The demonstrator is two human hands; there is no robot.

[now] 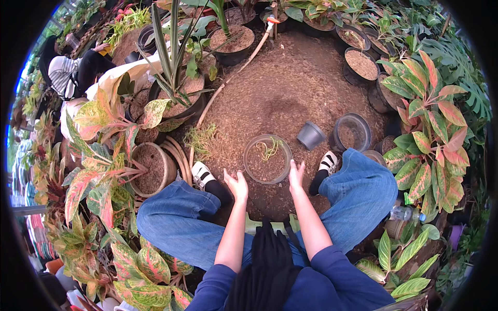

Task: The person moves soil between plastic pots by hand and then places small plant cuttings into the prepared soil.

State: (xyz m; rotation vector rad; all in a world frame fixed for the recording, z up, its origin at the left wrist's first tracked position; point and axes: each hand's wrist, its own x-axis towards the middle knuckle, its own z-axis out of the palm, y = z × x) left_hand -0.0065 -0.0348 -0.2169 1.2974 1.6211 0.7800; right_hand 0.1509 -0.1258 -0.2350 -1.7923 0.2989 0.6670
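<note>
A round, clear-rimmed shallow container (267, 179) rests on the soil between my feet, with a small tangle of pale green stems (269, 149) in it. Just left of its rim, my left hand (238, 185) is held with fingers apart and nothing in it. On the other side my right hand (296, 175) is likewise empty, its fingers spread by the rim. Beyond my right hand a small grey plastic pot (311, 135) lies tipped over. Beside that stands a larger black pot (352, 132). A heap of green plant trimmings (202, 140) lies on the ground to the left.
A tan hose (223, 84) runs over the soil to an orange-handled valve (273, 20). Potted aglaonemas (432, 128) and other plants crowd both sides. A clay-like pot (168, 169) stands near my left knee, a plastic bottle (402, 213) near my right. Another person (64, 76) crouches at far left.
</note>
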